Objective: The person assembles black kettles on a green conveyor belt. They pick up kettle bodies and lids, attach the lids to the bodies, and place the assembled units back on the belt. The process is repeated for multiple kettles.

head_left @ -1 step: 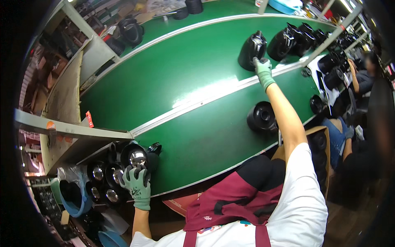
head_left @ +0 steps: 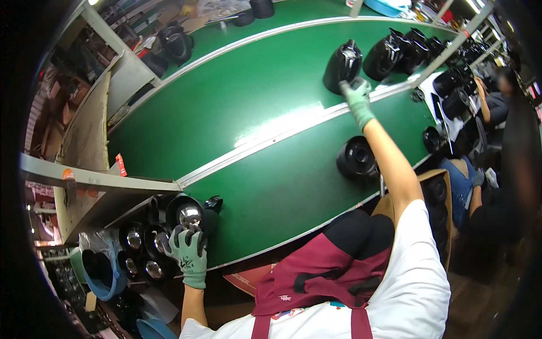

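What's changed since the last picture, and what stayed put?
The right hand has eased slightly back toward the person, at the lower edge of the black housing before it; whether it still touches is unclear. The view also shifted slightly. The left hand stays at the shiny-domed black part; the black round part on the near green surface hasn't visibly moved.

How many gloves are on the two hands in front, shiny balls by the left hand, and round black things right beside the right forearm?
Green-and-grey fabric gloves: 2
Shiny silver rounded domes by the left hand: 5 visible
Round black hollow part beside the right forearm: 1
Total: 8
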The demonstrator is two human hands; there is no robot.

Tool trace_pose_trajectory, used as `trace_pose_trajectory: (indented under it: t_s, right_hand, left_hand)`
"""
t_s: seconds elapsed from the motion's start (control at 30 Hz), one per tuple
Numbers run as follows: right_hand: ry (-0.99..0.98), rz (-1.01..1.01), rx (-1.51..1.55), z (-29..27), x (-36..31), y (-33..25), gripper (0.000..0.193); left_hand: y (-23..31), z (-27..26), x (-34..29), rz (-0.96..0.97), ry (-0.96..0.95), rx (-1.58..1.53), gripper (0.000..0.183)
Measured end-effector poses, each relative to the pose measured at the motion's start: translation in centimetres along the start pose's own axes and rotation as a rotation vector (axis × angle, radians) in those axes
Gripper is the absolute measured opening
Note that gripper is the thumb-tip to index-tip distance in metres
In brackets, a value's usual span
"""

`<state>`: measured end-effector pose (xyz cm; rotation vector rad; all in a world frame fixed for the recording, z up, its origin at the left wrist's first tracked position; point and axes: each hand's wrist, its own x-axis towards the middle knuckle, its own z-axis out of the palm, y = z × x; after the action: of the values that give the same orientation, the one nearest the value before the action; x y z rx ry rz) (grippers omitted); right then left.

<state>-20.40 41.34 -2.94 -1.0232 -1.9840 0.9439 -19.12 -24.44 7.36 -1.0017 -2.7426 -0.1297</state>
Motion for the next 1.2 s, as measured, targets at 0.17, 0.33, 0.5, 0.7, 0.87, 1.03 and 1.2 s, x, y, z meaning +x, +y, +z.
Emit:
trace_pose_trajectory:
  t_s: [0.17, 0.33, 0.5, 0.7, 0.87, 1.03, 1.2]
  right_hand:
    - [-0.712, -0.965, -0.147, -10.1, -23.2, -20.5, 0.095]
    - [-0.676, -1.261, -0.113, -12.9, -33.8, -22.0, 0.024]
    - [-0.615, -0.689, 0.009, -24.1, -33.4, -20.5, 0.042]
    - [-0.338, -0.238, 0.439, -31.7, -41.2, -17.9, 0.045]
    - [-0.537, -0.296, 0.592, -33.8, -43.1, -18.2, 0.039]
    - [-0.318, 0.064, 0.540, -33.3, -44.9, -15.7, 0.049]
    - [-0.449, -0.057, 0.404, -35.8, -45.4, -17.1, 0.050]
  left_hand:
    - [4.3, -4.1, 3.0, 0.343, -0.040, -0.196, 0.028]
    - [8.2, -3.6, 3.0, 0.711, 0.166, -0.223, 0.021]
    - [14.8, -4.6, 2.8, 0.296, 0.249, -1.168, 0.072]
    - [18.7, 1.7, -4.7, -0.119, -1.059, -2.157, 0.052]
    - [17.3, 8.9, -7.9, 0.431, -0.985, -1.607, 0.053]
    - [17.0, 7.1, -7.6, 0.231, -0.984, -1.682, 0.062]
    - [16.3, 7.8, -7.6, 0.378, -1.058, -1.561, 0.064]
